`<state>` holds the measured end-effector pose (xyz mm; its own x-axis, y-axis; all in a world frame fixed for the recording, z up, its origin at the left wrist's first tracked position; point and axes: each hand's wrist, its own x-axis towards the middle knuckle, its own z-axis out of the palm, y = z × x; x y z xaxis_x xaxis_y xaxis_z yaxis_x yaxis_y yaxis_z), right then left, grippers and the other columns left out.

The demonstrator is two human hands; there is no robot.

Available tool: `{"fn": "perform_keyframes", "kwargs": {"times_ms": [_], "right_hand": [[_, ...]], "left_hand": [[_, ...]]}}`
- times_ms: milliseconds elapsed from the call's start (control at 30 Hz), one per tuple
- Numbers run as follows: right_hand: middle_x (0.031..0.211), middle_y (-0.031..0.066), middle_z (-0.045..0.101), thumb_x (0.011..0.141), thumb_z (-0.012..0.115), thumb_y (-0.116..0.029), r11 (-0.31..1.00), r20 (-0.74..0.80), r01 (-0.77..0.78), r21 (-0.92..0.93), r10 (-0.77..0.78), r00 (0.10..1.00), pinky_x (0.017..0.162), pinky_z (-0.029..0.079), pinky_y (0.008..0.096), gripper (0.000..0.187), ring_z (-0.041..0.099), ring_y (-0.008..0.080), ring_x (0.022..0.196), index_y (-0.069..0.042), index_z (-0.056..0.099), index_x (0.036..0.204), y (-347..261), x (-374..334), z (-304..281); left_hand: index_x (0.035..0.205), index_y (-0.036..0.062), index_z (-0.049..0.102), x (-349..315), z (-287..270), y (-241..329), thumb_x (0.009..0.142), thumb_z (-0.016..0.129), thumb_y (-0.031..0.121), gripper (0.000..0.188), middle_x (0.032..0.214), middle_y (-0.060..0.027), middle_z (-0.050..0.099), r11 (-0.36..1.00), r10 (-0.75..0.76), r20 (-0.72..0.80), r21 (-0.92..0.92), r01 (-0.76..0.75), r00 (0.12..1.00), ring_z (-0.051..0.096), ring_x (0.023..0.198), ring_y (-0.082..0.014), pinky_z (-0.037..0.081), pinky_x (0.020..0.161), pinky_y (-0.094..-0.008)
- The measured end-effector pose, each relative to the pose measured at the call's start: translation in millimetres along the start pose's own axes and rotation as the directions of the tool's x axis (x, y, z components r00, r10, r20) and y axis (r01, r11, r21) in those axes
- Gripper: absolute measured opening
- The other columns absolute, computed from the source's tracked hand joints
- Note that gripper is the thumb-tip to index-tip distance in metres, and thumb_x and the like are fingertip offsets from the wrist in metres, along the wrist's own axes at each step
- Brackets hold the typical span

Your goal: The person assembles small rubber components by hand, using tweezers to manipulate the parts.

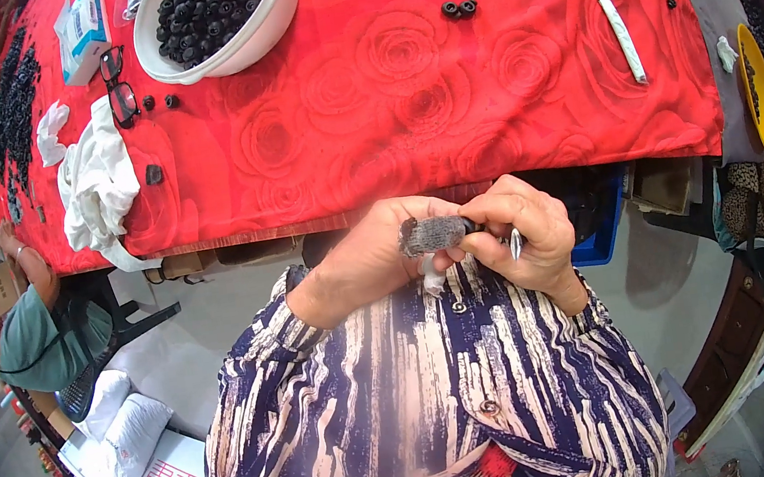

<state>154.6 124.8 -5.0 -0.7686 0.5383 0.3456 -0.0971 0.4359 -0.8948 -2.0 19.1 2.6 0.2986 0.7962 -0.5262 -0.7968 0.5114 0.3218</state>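
In front of my striped shirt, just off the table's near edge, both hands meet. My left hand (355,254) is closed, with a dark grey, fuzzy cloth-like piece (438,235) at its thumb and fingers. Something white (431,276), perhaps a finger wrap, shows below it. Pinched by my right hand (534,223) is a small black part (470,225), which touches the end of the grey piece. A shiny metal tip (516,243) sticks out between the right fingers; its kind I cannot make out.
A red rose-patterned cloth (367,125) covers the table. On it stand a white bowl (269,36) of black parts, glasses (121,87), a white cloth (99,174), a box (83,38), two black rings (459,9) and a white-handled blade (622,38). Another person (44,312) sits left.
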Motion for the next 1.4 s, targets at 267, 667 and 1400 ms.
{"fn": "perform_keyframes", "kwargs": {"times_ms": [267, 667, 1400], "right_hand": [[0.067, 0.0075, 0.056, 0.059, 0.078, -0.005, 0.979, -0.068, 0.180, -0.093, -0.186, 0.980, 0.045, 0.043, 0.0281, 0.033, 0.056, 0.0179, 0.054, 0.001, 0.064, 0.088, 0.3, 0.2, 5.0], [0.069, 0.0054, 0.056, 0.057, 0.079, -0.003, 0.943, -0.091, 0.298, -0.147, -0.313, 0.945, 0.044, 0.037, 0.0268, 0.037, 0.051, 0.0155, 0.050, 0.000, 0.064, 0.090, 0.7, -2.0, 7.9], [0.078, 0.0128, 0.053, 0.084, 0.055, -0.003, 0.954, 0.116, -0.282, 0.102, 0.270, 0.956, 0.059, 0.043, 0.0308, 0.015, 0.053, 0.0230, 0.066, 0.004, 0.054, 0.098, -8.3, -14.1, -3.0]], "left_hand": [[0.102, -0.0016, 0.062, -2.4, -6.8, -5.0, 0.084, 0.063, 0.008, 0.020, 0.081, -0.0050, 0.063, 0.995, 0.099, 0.080, 0.013, -0.100, 0.992, 0.059, 0.068, -0.0073, 0.047, 0.059, -0.0194], [0.105, -0.0027, 0.061, -14.8, 4.7, -5.9, 0.087, 0.060, 0.013, 0.024, 0.079, -0.0060, 0.064, 0.968, 0.178, -0.061, 0.192, -0.164, 0.982, 0.059, 0.068, -0.0096, 0.047, 0.060, -0.0209], [0.105, -0.0031, 0.059, -13.0, 4.6, -9.8, 0.084, 0.056, -0.002, 0.022, 0.090, -0.0047, 0.057, 0.734, 0.394, 0.031, 0.591, -0.335, 0.919, 0.055, 0.083, -0.0090, 0.045, 0.071, -0.0217]]}}
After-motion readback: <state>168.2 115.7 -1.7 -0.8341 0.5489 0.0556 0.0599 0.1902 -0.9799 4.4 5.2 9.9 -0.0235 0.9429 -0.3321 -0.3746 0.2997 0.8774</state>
